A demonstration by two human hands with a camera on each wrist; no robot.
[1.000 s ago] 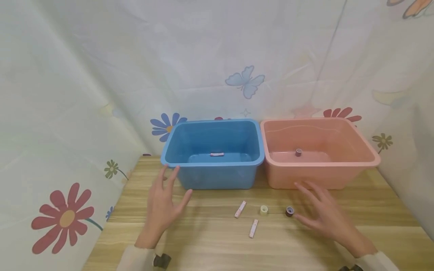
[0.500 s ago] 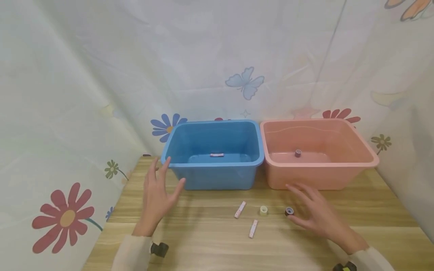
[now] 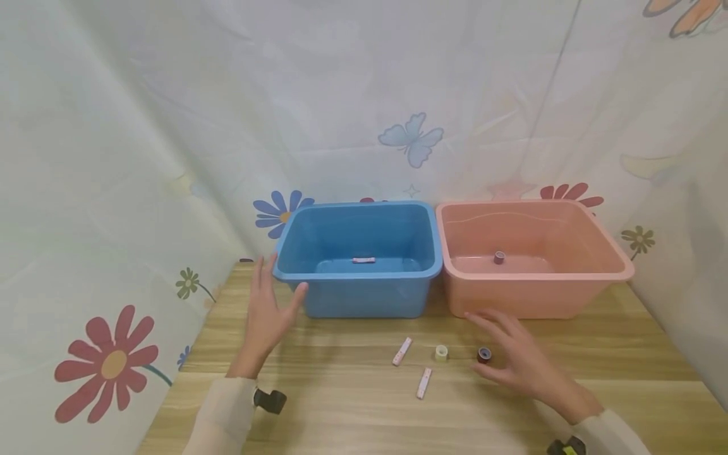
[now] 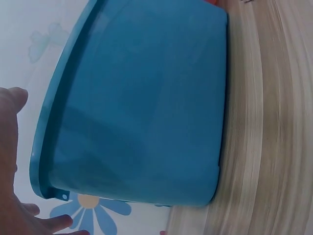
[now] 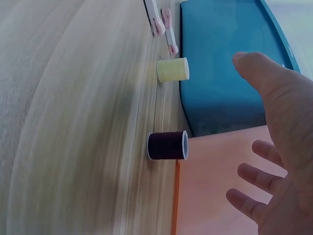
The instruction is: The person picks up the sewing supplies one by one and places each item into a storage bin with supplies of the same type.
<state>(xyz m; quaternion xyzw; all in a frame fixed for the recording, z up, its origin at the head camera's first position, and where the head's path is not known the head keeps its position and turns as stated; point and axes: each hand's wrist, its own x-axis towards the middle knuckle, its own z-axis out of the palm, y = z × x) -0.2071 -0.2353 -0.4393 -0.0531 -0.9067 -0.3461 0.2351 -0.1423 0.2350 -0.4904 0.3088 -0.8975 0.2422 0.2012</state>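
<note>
My left hand (image 3: 266,319), fingers apart and holding nothing, is at the left front corner of the blue bin (image 3: 364,297); I cannot tell if it touches the rim. My right hand (image 3: 520,360) hovers beside a dark spool of thread (image 5: 167,145), thumb and fingers spread around the space near it without gripping. Left of that spool stands a pale yellow spool of thread (image 5: 172,70). Two small pinkish skeins with white bands lie farther left, one behind (image 3: 402,351) and one nearer me (image 3: 424,383).
The pink bin (image 3: 534,297) stands right of the blue one, rims nearly touching. A skein (image 3: 364,260) lies inside the blue bin, and a dark spool (image 3: 498,257) inside the pink bin. A patterned curtain (image 3: 335,114) hangs behind the wooden table (image 3: 352,404).
My right hand has drifted left past the dark spool. My left hand has shifted slightly away and to the left, up to the blue bin's corner. The spools and skeins stay put.
</note>
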